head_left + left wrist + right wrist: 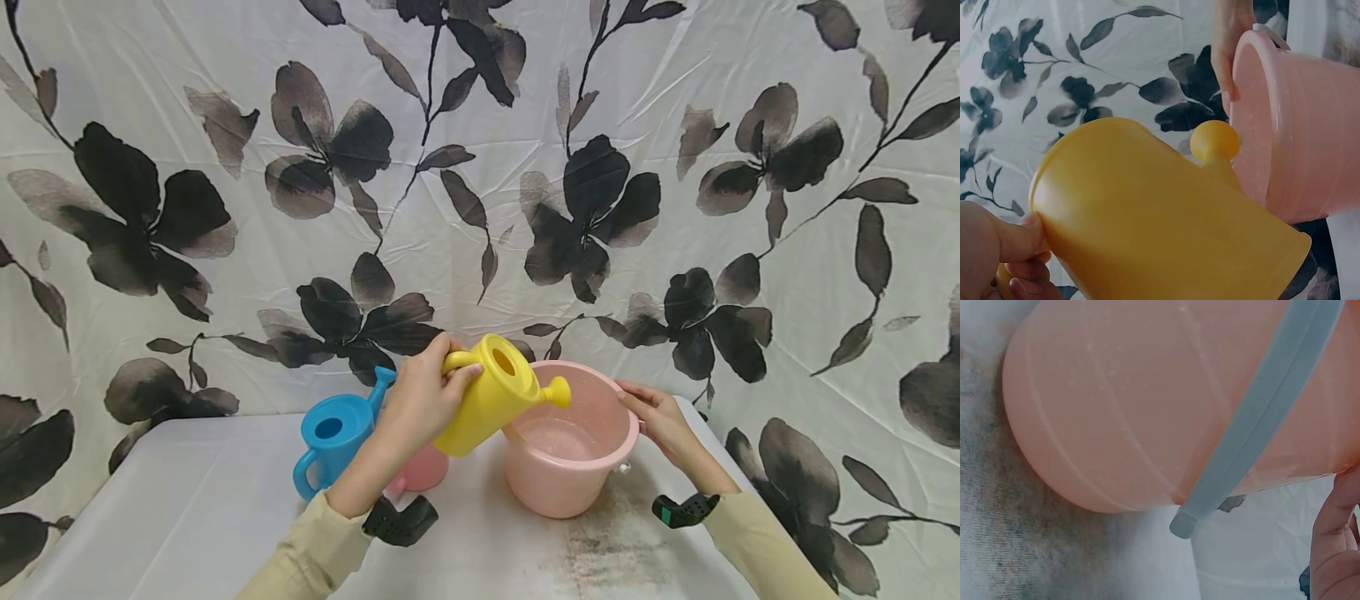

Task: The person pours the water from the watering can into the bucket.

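Note:
My left hand (423,396) grips a yellow watering can (480,412) by its handle, thumb on top. The can is held above the table and tilted to the right. Its round spout head (1215,142) reaches over the near-left rim of a pink bucket (558,487). My right hand (663,421) holds the bucket's right rim, fingers at the edge. The right wrist view shows the bucket's side close up, with its pale handle (1254,425) hanging down across it. I cannot tell whether water is coming from the spout.
A blue watering can (337,442) stands on the white table (187,492) at the left. Beside it is a pink object (427,468), partly hidden by the left arm and the yellow can. Dark smudges (607,542) mark the tabletop before the bucket. A floral cloth hangs behind.

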### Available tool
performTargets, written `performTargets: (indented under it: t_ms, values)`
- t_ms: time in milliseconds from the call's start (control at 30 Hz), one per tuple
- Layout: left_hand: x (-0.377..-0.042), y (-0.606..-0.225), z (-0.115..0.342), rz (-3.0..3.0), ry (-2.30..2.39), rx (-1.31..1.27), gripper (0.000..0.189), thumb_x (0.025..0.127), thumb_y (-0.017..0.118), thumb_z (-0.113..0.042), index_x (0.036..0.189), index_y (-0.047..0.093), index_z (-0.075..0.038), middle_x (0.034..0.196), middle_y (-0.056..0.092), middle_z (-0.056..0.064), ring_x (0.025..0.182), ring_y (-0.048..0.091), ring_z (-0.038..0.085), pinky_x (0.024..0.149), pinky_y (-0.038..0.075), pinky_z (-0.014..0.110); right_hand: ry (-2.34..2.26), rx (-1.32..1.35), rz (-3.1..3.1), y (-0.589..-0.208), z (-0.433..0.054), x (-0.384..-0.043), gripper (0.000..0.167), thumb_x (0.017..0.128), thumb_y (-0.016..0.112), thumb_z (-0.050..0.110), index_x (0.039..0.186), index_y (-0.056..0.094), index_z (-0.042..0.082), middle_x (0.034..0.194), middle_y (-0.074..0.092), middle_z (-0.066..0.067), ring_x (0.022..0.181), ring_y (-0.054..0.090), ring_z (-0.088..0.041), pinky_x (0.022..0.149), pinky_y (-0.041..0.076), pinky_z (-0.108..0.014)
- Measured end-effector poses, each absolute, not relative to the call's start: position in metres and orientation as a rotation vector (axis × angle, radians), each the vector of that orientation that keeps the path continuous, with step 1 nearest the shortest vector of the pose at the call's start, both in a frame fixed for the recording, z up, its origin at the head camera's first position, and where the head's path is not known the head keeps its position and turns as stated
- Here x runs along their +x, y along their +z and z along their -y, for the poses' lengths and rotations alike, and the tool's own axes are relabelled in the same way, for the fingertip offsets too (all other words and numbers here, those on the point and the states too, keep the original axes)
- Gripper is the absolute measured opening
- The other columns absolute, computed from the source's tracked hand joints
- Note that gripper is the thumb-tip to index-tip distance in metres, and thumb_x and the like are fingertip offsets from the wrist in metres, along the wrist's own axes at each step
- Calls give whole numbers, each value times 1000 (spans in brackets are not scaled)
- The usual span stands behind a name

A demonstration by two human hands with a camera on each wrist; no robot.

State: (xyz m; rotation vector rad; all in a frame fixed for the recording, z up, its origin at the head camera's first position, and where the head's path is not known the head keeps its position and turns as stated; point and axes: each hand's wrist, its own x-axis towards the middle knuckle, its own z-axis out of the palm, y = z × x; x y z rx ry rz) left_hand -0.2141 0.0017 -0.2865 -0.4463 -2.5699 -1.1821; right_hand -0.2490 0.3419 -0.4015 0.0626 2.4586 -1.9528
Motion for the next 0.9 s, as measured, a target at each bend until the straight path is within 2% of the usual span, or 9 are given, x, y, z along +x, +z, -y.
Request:
performTargets:
  t_ms: [267, 600, 900]
  values:
    - [-215, -286, -3, 2569, -1174, -445, 22, 91, 66, -24, 105, 56, -9, 85, 60, 9, 72, 56, 20, 66, 51, 30, -1946, 75, -2458, -400, -342, -249, 57, 100, 51, 28, 144, 35, -5, 148, 37, -27, 95, 56, 10, 82, 51, -17]
    - [-214, -286, -3, 2558, -1184, -451, 21, 91, 66, -22, 103, 57, -8, 84, 59, 9, 72, 56, 20, 66, 51, 30, -1948, 71, -2464, -402, -342, -249, 56, 100, 51, 26, 142, 36, -8, 143, 44, -25, 92, 58, 10, 81, 52, -17]
    - [-213, -286, -4, 2538, -1188, -472, 21, 91, 67, -21, 103, 57, -7, 84, 60, 9, 71, 55, 20, 66, 51, 30, -1949, 79, -2468, -403, -343, -249, 57, 100, 52, 28, 142, 37, -7, 143, 44, -24, 93, 58, 10, 81, 52, -17]
